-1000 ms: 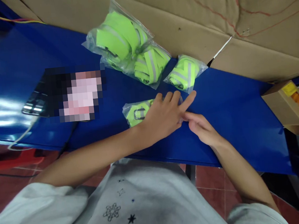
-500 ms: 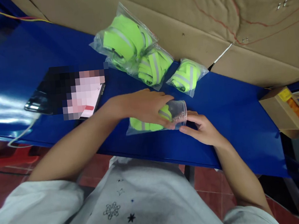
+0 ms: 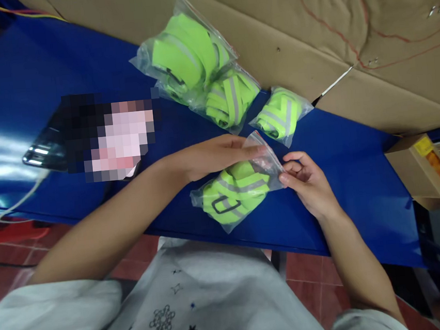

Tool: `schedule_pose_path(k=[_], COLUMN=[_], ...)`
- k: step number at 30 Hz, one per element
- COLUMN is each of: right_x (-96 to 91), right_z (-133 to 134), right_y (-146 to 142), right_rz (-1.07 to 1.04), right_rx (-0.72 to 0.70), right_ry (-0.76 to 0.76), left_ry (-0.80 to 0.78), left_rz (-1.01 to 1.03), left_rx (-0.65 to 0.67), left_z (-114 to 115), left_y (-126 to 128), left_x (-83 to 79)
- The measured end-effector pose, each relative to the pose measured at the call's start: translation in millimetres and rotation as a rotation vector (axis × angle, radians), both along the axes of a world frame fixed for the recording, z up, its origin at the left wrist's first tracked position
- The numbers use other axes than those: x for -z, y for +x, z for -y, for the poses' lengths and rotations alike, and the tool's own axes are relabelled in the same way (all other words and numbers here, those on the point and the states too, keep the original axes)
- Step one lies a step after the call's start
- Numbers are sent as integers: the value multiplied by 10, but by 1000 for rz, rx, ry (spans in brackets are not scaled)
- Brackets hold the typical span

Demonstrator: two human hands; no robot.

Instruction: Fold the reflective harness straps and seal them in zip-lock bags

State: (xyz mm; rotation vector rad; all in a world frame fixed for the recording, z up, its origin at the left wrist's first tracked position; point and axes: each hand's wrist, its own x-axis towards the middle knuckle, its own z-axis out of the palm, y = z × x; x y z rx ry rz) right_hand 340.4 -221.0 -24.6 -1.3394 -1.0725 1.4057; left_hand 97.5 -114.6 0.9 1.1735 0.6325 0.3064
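Observation:
A clear zip bag point(image 3: 273, 173) holds a folded neon-yellow reflective strap point(image 3: 241, 186) with a grey stripe and a black buckle. My left hand point(image 3: 222, 154) grips the bag near its upper edge, thumb on the front and the other fingers behind the plastic. At the bag's right corner, my right hand point(image 3: 303, 180) pinches the zip edge between thumb and index finger, its other fingers curled. The bag is tilted, its zip edge facing up and to the right.
Several packed bags of yellow straps point(image 3: 189, 54) lie at the back of the blue table point(image 3: 362, 187), with one small bag point(image 3: 279, 115) apart. Partly pixelated phones point(image 3: 43, 153) with a white cable lie to the left. A cardboard box point(image 3: 410, 165) stands at the right by a cardboard wall point(image 3: 254, 32).
The bag has been turned and tilted, so the strap's buckle now shows. My left hand has shifted from lying over the bag to gripping its top edge; my right hand pinches the corner.

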Motion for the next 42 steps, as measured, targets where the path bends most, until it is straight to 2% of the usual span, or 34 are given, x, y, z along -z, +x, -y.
schedule_pose_path(k=[6, 8, 11, 14, 18, 21, 26, 33, 42], right_x=[-9, -20, -38, -28, 37, 62, -1, 1, -15], right_z=[-23, -27, -20, -2, 15, 12, -8, -17, 11], right_y=[54, 85, 116, 110, 70, 49, 31, 20, 21], right_rz=[88, 88, 81, 124, 249, 315, 404, 417, 427], right_rx=[108, 96, 119, 179, 247, 292, 242, 259, 238], right_ry=[63, 48, 64, 139, 322, 414, 332, 362, 326], left_ry=[92, 66, 16, 14, 36, 43, 63, 87, 133], left_rz=[102, 133, 168, 175, 168, 178, 188, 189, 127], left_rx=[-145, -182, -315, -441, -548, -564, -564, -547, -469], left_z=[20, 34, 51, 75, 128, 164, 201, 236, 290], left_y=[59, 68, 86, 128, 209, 259, 297, 323, 364], left_x=[11, -1, -12, 7, 82, 124, 106, 114, 95])
